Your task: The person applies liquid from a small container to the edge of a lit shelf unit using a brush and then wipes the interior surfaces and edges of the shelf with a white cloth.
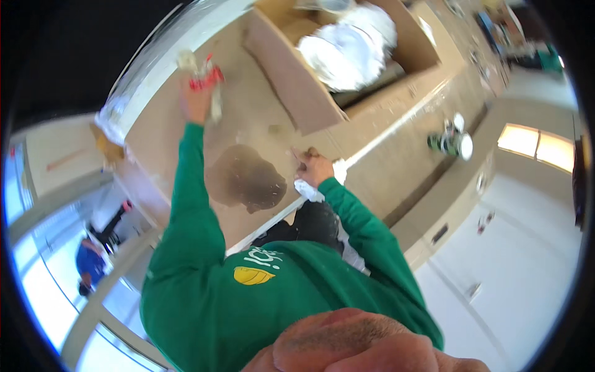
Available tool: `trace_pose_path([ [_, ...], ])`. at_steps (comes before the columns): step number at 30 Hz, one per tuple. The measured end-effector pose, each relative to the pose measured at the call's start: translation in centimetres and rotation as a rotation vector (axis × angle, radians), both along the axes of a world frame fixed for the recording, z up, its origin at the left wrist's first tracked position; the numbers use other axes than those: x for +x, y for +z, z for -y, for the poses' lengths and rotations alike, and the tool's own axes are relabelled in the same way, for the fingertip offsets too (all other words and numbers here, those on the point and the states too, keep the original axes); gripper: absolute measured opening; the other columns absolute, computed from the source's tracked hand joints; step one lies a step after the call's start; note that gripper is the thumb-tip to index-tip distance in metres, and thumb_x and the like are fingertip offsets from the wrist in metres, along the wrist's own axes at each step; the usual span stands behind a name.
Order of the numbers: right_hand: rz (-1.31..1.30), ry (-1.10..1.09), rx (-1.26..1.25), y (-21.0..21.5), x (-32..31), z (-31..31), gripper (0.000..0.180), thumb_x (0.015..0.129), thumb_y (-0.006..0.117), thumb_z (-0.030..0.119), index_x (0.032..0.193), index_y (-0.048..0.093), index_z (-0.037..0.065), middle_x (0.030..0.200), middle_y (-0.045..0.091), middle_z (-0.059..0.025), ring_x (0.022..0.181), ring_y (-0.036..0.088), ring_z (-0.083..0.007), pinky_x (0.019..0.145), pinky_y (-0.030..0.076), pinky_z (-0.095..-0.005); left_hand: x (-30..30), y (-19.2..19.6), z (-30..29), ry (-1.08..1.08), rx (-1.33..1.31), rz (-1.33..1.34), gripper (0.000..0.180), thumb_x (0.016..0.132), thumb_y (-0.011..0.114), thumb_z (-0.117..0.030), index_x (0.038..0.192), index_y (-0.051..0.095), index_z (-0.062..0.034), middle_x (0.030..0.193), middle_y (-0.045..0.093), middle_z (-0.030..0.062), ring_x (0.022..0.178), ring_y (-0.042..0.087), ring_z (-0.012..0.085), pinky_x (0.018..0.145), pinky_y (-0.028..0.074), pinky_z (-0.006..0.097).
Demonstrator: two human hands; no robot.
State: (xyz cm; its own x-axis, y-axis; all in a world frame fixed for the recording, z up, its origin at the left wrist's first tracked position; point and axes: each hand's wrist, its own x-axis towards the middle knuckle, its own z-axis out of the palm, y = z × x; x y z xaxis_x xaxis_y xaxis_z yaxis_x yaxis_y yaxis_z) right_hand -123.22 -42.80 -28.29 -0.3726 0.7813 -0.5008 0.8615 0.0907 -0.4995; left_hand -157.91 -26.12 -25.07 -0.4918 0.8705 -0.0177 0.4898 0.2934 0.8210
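Observation:
At the far left of the brown board-covered work surface (167, 118), my left hand (197, 102) is closed around a red-and-pale object (207, 79). It is blurred, and its exact kind cannot be made out. Nearer to my body, my right hand (316, 167) is closed, with a crumpled white cloth (308, 190) bunched beneath it and showing at both sides of the palm. The fingertips touch or hover just over the surface. Between the two hands spreads a dark wet patch (257, 180).
An open cardboard box (291, 80) stands beyond my right hand, holding a white bundle (350, 46). A green-and-white container (455, 144) is on the right. Clear plastic wrap (145, 71) lines the far left edge. Another person (92, 260) is at the far lower left.

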Motion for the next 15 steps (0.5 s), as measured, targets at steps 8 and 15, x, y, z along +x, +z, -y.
trace_pose_path([
  [8, -0.049, 0.024, 0.171, -0.7, 1.5, -0.1, 0.071, 0.068, 0.074, 0.023, 0.135, 0.053, 0.031, 0.106, 0.058, -0.0186, 0.090, 0.065, -0.0368, 0.078, 0.053, -0.0476, 13.4, -4.0, 7.5, -0.495, 0.092, -0.570, 0.039, 0.070, 0.074, -0.026, 0.099, 0.063, -0.0027, 0.111, 0.059, 0.0192, 0.094, 0.059, 0.0434, 0.084, 0.049, 0.049],
  [15, -0.092, 0.010, 0.258, -3.3, 1.3, 1.5, 0.083, 0.063, 0.082, 0.037, 0.139, 0.048, 0.025, 0.104, 0.063, -0.0232, 0.090, 0.066, -0.0390, 0.076, 0.054, -0.0481, 8.0, 1.1, 12.8, -0.200, -0.036, 0.281, 0.031, 0.077, 0.070, -0.011, 0.106, 0.070, 0.0004, 0.099, 0.071, 0.0069, 0.085, 0.065, 0.0154, 0.079, 0.050, 0.031],
])
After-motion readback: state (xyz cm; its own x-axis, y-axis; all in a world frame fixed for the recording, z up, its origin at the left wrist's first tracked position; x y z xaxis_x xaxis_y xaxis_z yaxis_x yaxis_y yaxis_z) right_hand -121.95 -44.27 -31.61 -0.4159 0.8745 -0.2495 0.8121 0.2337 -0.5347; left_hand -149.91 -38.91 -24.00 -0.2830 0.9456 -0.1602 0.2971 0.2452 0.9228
